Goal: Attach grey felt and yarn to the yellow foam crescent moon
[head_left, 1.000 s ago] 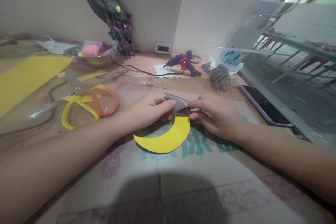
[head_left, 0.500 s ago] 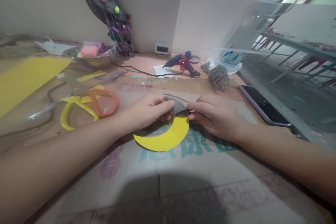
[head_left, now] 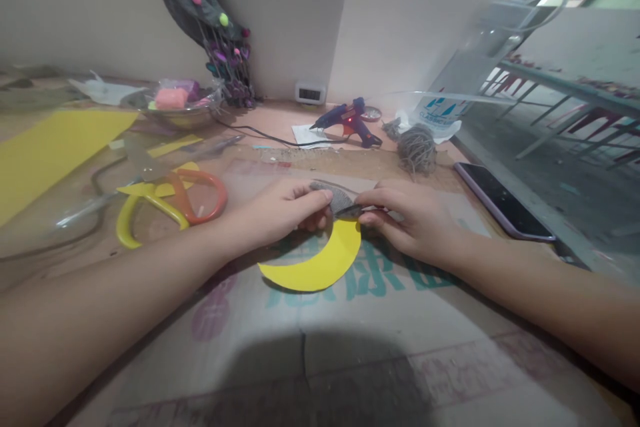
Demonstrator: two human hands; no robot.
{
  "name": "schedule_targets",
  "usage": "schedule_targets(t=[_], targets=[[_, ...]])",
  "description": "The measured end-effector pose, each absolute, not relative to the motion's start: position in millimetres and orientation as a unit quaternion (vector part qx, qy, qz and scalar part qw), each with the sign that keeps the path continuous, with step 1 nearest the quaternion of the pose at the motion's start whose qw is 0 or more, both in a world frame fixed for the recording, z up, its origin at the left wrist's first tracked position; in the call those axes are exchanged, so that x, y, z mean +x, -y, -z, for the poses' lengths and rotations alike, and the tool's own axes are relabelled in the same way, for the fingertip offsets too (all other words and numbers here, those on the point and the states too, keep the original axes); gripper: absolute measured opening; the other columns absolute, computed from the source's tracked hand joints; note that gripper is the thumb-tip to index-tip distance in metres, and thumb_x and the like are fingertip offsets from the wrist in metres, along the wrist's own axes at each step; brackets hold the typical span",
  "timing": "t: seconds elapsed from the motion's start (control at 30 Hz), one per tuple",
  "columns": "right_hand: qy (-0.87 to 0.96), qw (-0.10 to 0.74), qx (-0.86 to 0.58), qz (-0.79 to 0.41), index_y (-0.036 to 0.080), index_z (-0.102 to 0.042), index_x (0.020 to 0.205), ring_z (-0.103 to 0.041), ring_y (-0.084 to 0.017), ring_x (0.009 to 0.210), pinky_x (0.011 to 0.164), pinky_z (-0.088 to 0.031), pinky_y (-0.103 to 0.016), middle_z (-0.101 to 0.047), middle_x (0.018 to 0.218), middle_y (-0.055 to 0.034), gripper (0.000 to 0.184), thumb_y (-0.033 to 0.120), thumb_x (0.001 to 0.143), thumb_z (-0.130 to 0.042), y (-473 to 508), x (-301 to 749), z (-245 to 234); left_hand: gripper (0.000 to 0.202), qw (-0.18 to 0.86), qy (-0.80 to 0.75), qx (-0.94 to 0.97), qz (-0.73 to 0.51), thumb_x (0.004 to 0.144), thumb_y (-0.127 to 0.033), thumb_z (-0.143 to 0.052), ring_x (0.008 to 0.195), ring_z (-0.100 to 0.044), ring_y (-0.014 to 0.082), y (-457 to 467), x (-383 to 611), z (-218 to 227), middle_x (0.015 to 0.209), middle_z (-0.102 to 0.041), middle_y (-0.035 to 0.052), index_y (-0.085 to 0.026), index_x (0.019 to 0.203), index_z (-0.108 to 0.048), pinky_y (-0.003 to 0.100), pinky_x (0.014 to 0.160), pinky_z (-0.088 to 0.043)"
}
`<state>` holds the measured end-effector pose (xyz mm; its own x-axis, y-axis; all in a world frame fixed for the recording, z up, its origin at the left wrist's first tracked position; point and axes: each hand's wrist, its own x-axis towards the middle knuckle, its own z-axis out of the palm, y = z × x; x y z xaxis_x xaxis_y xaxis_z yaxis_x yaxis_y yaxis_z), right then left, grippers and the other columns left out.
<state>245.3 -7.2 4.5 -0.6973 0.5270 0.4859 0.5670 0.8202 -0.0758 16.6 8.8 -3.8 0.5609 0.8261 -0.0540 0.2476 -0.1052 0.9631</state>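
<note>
A yellow crescent cut-out (head_left: 320, 263) lies on a printed cardboard sheet (head_left: 350, 347); its upper tip is wrapped in grey twine (head_left: 340, 199). My left hand (head_left: 280, 210) pinches that wrapped tip with curled fingers. My right hand (head_left: 410, 217) pinches the twine strand at the same tip from the right. Both hands rest low on the cardboard, fingertips nearly touching.
Orange and yellow-handled scissors (head_left: 170, 203) lie to the left beside yellow paper (head_left: 45, 147). A blue glue gun (head_left: 347, 121) and a ball of grey twine (head_left: 417, 147) sit behind. A phone (head_left: 503, 200) lies at right, a bowl of coloured bits (head_left: 175, 103) at back left.
The crescent's lower end has shifted slightly to the right; both hands stay pinched at its wrapped tip, with only small finger movements.
</note>
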Motion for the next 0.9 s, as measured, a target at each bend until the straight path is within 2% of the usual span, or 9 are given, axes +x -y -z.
schedule_targets(t=[0.53,0.67,0.9], targets=[[0.918,0.255,-0.300,0.059,0.012,-0.067,0.094,-0.056,-0.016,0.067,0.061,-0.038,-0.026,-0.065,0.075,-0.0063,0.019,0.026,0.093,-0.054,6.7,244.7,-3.1,0.035,0.542,-0.385,0.700,-0.261,0.091,-0.032,-0.044,0.052,-0.045,0.0079,-8.1,15.7,2.5,0.057,-0.052,-0.0017,-0.015,0.064,-0.058,0.020,0.050,-0.034],[0.916,0.243,-0.317,0.038,0.013,-0.065,0.097,-0.056,-0.015,0.067,0.061,-0.039,-0.026,-0.065,0.076,-0.0056,0.021,0.029,0.094,-0.052,7.8,245.7,-3.3,0.035,0.542,-0.387,0.698,-0.264,0.091,-0.032,-0.044,0.051,-0.045,0.0080,-8.2,15.7,2.3,0.057,-0.052,-0.0018,-0.015,0.064,-0.059,0.020,0.050,-0.034],[0.903,0.270,-0.333,0.000,0.015,-0.059,0.101,-0.055,-0.016,0.067,0.061,-0.042,-0.027,-0.061,0.077,-0.0050,0.021,0.032,0.092,-0.051,10.1,248.7,-4.3,0.034,0.540,-0.396,0.693,-0.267,0.090,-0.034,-0.047,0.051,-0.046,0.0086,-7.6,16.9,0.8,0.056,-0.052,-0.0014,-0.016,0.063,-0.059,0.020,0.050,-0.036]])
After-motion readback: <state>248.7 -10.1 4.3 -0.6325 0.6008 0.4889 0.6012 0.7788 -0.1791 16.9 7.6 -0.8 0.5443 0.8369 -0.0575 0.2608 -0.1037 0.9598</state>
